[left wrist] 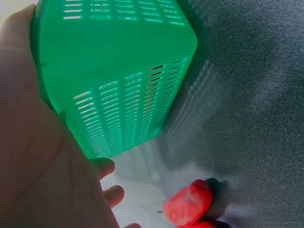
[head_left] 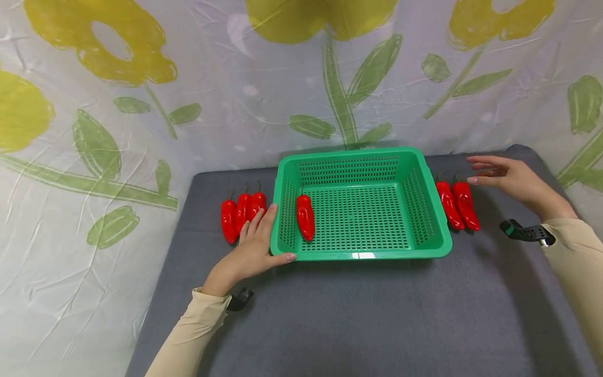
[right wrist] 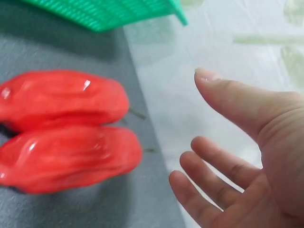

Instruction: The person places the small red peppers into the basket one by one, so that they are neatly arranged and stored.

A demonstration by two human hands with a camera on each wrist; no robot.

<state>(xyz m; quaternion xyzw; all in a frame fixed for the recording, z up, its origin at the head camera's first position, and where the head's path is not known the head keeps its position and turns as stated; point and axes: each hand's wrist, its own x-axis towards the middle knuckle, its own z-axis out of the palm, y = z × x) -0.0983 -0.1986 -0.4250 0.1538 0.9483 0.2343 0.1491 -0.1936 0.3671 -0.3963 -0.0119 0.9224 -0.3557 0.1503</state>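
A green plastic basket (head_left: 330,256) with slotted walls stands at the middle of the table, and one red chili pepper (head_left: 305,217) lies inside near its left wall. My left hand (head_left: 252,251) rests against the basket's front left corner, thumb along the front rim and fingers stretched along the left side. Just past those fingers lie three red chili peppers (head_left: 229,220), partly covered by the hand. To the right of the basket, two more red peppers (right wrist: 71,159) lie side by side. My right hand (head_left: 515,180) hovers beside their stems, fingers spread and holding nothing.
The table has a grey cloth surface (head_left: 358,319). Behind it and along the left hangs a pale curtain (head_left: 226,104) printed with yellow flowers and green leaves, close to the basket's back edge. A black strap (head_left: 525,231) juts out at the right wrist.
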